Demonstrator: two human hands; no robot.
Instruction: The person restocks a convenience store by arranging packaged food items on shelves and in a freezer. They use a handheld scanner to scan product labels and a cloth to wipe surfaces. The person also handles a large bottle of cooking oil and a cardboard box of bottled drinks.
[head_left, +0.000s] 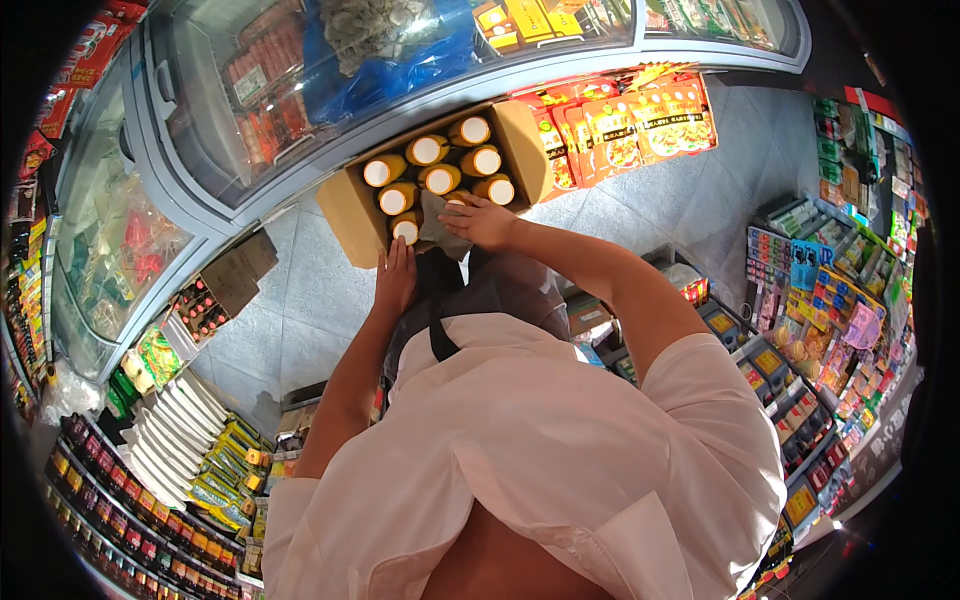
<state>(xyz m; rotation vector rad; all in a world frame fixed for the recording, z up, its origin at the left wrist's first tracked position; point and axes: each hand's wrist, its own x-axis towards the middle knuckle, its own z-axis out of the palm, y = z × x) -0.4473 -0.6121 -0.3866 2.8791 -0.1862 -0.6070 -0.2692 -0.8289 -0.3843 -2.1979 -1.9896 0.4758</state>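
Observation:
An opened cardboard box (346, 217) stands before me, packed with several yellow-orange bottles (439, 178) topped by white round caps. My right hand (480, 223) presses a grey cloth (444, 238) against the bottles at the box's near side, partly covering one cap. My left hand (396, 271) is at the near left of the box, fingers extended, the tips at the closest bottle (406, 229). No object shows in its palm. The cloth hangs over the box's near edge, and the lower parts of the bottles are hidden.
Glass-topped freezers (390, 97) run along the far side and left. Orange-red food packets (622, 131) stand right of the box. A smaller carton of red-capped bottles (201, 309) sits on the grey tile floor (300, 300). Stocked shelves (795, 382) rise at right, others (142, 510) lower left.

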